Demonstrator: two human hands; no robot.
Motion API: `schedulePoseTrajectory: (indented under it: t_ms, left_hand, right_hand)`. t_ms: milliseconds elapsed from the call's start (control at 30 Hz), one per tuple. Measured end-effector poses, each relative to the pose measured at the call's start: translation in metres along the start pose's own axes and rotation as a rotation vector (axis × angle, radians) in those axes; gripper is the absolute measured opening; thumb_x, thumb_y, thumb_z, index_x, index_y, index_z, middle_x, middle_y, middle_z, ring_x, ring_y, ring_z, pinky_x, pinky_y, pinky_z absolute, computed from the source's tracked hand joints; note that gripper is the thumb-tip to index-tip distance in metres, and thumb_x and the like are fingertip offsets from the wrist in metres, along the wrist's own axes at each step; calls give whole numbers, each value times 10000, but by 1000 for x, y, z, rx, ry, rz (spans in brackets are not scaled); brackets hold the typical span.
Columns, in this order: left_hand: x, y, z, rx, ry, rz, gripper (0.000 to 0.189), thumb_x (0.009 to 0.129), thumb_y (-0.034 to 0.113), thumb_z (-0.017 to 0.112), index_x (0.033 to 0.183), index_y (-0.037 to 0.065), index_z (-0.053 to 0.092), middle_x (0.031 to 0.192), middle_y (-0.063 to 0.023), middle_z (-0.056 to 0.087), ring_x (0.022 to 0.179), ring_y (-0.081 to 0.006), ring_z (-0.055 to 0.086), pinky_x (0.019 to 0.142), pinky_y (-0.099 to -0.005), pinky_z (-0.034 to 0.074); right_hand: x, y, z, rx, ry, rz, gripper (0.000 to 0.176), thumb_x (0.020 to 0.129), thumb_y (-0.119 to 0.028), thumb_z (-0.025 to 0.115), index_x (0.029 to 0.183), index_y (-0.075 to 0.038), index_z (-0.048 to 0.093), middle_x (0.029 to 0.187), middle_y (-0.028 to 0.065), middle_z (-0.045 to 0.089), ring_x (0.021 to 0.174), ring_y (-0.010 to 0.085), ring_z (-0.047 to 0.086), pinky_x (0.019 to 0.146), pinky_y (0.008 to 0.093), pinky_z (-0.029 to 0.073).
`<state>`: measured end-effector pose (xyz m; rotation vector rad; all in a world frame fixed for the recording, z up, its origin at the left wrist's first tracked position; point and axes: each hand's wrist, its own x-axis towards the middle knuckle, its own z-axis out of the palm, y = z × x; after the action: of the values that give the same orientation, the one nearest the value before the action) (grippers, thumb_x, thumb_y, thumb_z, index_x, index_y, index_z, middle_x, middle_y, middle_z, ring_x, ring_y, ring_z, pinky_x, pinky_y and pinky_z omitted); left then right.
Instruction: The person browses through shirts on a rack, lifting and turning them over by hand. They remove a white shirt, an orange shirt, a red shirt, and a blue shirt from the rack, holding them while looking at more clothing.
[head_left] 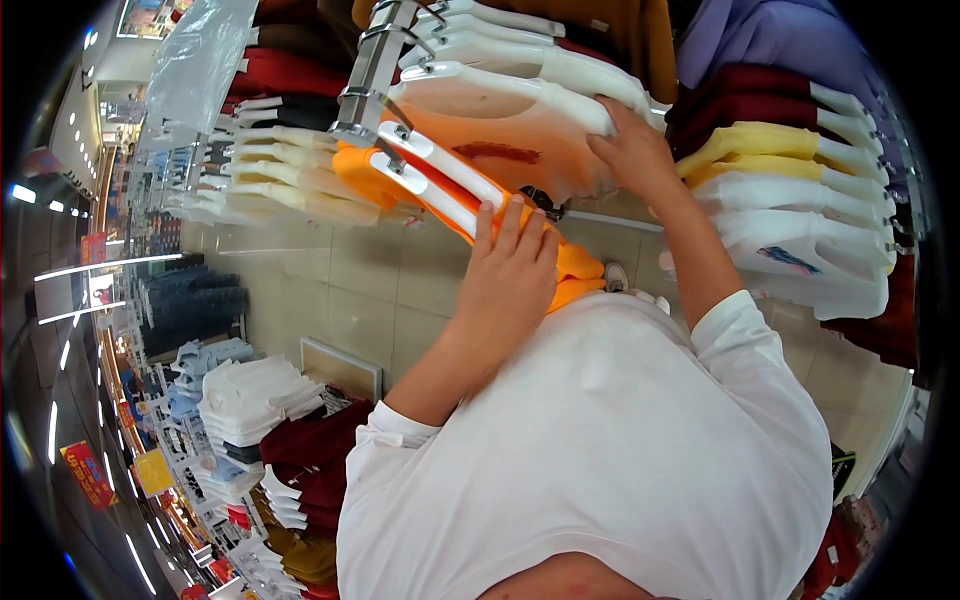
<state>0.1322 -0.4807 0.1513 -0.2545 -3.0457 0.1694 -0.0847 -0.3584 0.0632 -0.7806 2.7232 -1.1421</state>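
Two orange garments point(575, 268) hang on white hangers point(440, 165) near the end of a metal rail point(370, 75). My left hand point(508, 265) lies over the front orange garment and its hanger, its fingers slightly spread. Behind them hangs a white garment point(500, 100) with an orange lower part and a dark red print. My right hand point(635, 150) touches the shoulder of that garment, thumb and fingers apart. More white garments hang behind it on the same rail.
At the right, a rack holds dark red, yellow and white garments point(800, 225). Pale yellow garments point(290, 160) hang at the left. Dark jeans point(190, 310) and stacked white clothes point(250, 400) stand lower left. A board point(340, 368) rests on the tiled floor.
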Motion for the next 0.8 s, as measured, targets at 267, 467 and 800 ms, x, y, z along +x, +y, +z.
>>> schedulePoseTrajectory:
  t_ms: [267, 467, 800]
  left_hand:
    - [41, 9, 47, 51, 79, 101, 406, 832, 318, 628, 1125, 39, 670, 1227, -148, 613, 1283, -340, 471, 1128, -632, 195]
    - [65, 10, 59, 104, 169, 70, 370, 826, 262, 603, 1111, 40, 683, 1189, -155, 633, 1231, -336, 517, 1122, -624, 213]
    - [71, 6, 50, 85, 221, 47, 421, 813, 235, 625, 1169, 12, 638, 1223, -173, 613, 1208, -332, 526, 1126, -583, 229]
  right_hand:
    - [6, 12, 9, 119, -23, -6, 570, 840, -367, 632, 1348, -137, 515, 1192, 220, 622, 1069, 386, 609, 903, 428, 483]
    - [10, 4, 5, 45, -48, 15, 592, 842, -377, 649, 1364, -135, 513, 1205, 192, 638, 1060, 363, 630, 891, 405, 493]
    - [8, 4, 4, 12, -102, 27, 583, 868, -368, 638, 1383, -142, 487, 1165, 192, 657, 1036, 371, 638, 875, 408, 498]
